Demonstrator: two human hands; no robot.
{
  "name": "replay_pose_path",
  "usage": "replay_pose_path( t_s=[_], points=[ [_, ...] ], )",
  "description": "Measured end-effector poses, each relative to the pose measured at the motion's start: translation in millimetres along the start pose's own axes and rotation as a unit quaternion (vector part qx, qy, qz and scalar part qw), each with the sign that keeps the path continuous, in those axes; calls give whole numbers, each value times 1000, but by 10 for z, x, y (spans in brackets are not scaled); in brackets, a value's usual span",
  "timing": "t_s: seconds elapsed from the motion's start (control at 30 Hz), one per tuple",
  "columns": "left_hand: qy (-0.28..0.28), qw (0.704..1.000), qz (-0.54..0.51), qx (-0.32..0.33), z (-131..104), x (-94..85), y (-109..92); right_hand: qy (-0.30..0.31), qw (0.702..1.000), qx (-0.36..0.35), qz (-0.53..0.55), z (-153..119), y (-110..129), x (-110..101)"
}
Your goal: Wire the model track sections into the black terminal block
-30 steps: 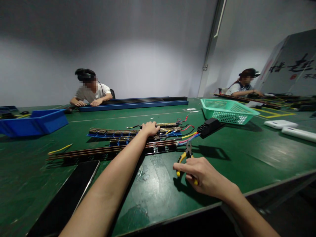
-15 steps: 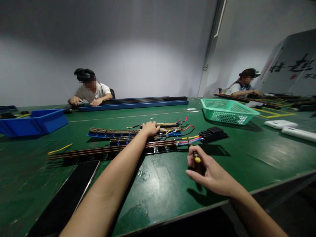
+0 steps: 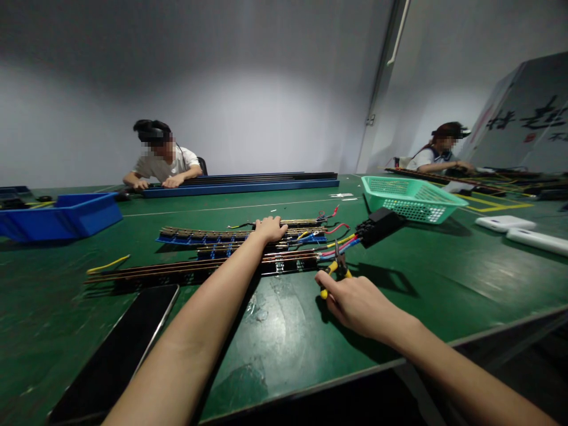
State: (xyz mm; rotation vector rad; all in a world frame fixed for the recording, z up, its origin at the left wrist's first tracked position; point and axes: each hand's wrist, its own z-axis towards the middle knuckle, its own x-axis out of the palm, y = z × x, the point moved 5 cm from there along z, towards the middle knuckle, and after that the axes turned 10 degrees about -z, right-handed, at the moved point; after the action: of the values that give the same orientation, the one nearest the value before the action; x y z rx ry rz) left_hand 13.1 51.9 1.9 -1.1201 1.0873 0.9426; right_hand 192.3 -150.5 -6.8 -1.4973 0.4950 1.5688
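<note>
Several long rail strips with copper-coloured bars lie side by side on the green table. My left hand rests on the farther strips, fingers bent over them; whether it grips one is hidden. My right hand is closed on yellow-handled pliers, whose handles are spread and whose jaws point up beside the coloured wires. Those wires run from the right end of the nearest strip to a black connector block, tilted up off the table.
A dark phone-like slab lies at the near left. On the left stands a blue bin, on the right a green basket and white devices. Two people sit across the table, one beside long blue trays.
My right hand has turned over and shifted slightly left, and the pliers have swung upright with handles apart. The black block has tipped upward. My left hand stays in place.
</note>
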Motion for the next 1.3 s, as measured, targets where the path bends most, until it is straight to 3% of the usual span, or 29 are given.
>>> replay_pose_path(
  t_s=[0.13,0.27,0.4,0.53,0.6,0.7,0.73,0.77,0.8,0.83,0.97,1.07,1.2,1.3],
  points=[
    [-1,1000,-6,4,5,4,3,-17,999,10,33,-12,-4,15],
    [-3,1000,-5,3,17,13,15,-68,985,82,138,-50,-37,28],
    [-5,1000,-7,4,25,16,20,-123,935,143,301,-58,-109,-19],
    [-5,1000,-13,7,25,14,16,-168,887,166,396,-55,-232,-55],
    [-5,1000,-14,5,23,14,16,-180,826,195,497,-64,-306,-18],
    [-4,1000,-11,4,23,19,16,-212,661,266,669,-114,-396,86],
    [-4,1000,-9,4,24,20,16,-222,619,285,698,-136,-408,115],
    [-5,1000,-7,3,24,21,17,-227,598,298,708,-153,-409,132],
    [-5,1000,-5,3,25,21,17,-225,602,302,704,-165,-398,137],
    [-5,1000,-4,4,25,21,17,-215,626,298,688,-171,-373,133],
    [-5,1000,-3,5,24,16,16,-142,796,229,543,-174,-157,68],
    [-5,1000,-5,5,25,13,15,-129,873,192,429,-197,2,15],
    [-3,1000,-4,6,23,13,8,-130,889,177,402,-215,56,16],
    [-3,1000,-3,2,15,5,2,-153,858,196,450,-232,-17,65]
  ],
)
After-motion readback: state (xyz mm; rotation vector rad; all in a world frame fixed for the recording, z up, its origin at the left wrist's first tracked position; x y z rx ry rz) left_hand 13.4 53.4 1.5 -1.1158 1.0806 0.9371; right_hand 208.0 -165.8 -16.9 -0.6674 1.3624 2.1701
